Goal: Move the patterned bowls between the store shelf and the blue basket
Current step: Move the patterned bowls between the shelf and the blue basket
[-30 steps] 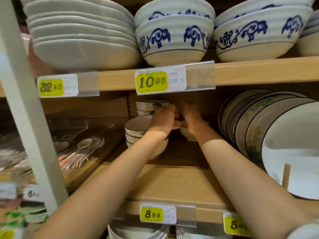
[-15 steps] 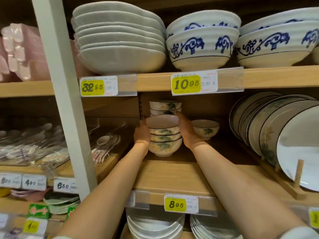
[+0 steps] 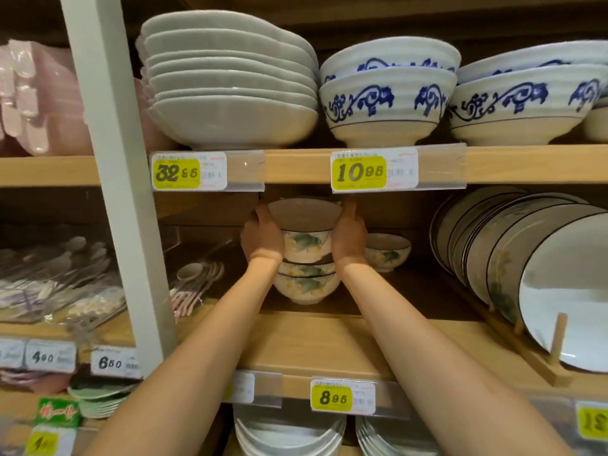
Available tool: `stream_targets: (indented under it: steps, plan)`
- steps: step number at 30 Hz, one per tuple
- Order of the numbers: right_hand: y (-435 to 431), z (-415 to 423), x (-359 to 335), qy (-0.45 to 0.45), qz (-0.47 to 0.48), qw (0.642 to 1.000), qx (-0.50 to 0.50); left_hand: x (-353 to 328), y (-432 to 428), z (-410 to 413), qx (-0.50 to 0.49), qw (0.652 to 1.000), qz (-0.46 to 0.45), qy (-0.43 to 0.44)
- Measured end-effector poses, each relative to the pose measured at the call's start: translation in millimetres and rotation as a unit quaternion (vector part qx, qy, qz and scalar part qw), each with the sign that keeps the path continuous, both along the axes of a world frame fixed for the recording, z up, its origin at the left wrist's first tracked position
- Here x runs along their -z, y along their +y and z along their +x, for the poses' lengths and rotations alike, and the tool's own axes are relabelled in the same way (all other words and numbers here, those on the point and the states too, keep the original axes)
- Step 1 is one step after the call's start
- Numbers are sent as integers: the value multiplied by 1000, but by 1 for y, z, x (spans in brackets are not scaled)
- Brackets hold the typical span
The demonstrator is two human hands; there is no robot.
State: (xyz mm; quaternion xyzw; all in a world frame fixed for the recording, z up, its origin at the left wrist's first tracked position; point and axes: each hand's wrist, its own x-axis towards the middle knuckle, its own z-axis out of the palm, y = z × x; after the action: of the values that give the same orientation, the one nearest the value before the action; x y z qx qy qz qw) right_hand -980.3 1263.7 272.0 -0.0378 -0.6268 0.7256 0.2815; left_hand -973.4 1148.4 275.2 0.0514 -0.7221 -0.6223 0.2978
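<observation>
Gripping top bowl (image 3: 304, 240) with left hand (image 3: 261, 238), right hand (image 3: 348, 236), fingers curled round opposite sides, atop stack (image 3: 306, 286) on middle shelf (image 3: 312, 340). Draw out level, toward body; mind upper shelf edge (image 3: 296, 166) overhead, avoid dragging stack.

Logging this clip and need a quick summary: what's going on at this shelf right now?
A person holds a floral bowl between both hands, the left hand on its left side and the right hand on its right. It is directly over a stack of two matching bowls on the middle wooden shelf. Whether it touches that stack is unclear. A single matching bowl stands alone to the right. The blue basket is not in view.
</observation>
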Motion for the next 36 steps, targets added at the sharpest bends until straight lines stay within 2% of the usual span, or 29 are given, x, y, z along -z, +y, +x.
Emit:
stream_targets:
  steps: [6, 11, 21, 36]
  plan:
    - [-7, 46, 13, -55, -48, 997, -12, 17, -8, 47, -13, 995, 75, -66]
    - [-17, 78, 18, -17, -49, 998, -42, 19, -19, 80, 48, 992, 114, -8]
    - [-25, 97, 75, -54, 36, 997, -27, 74, -31, 96, 75, 991, 83, -69]
    - [-30, 100, 92, -75, 93, 993, -8, 98, -47, 86, 76, 990, 56, -103]
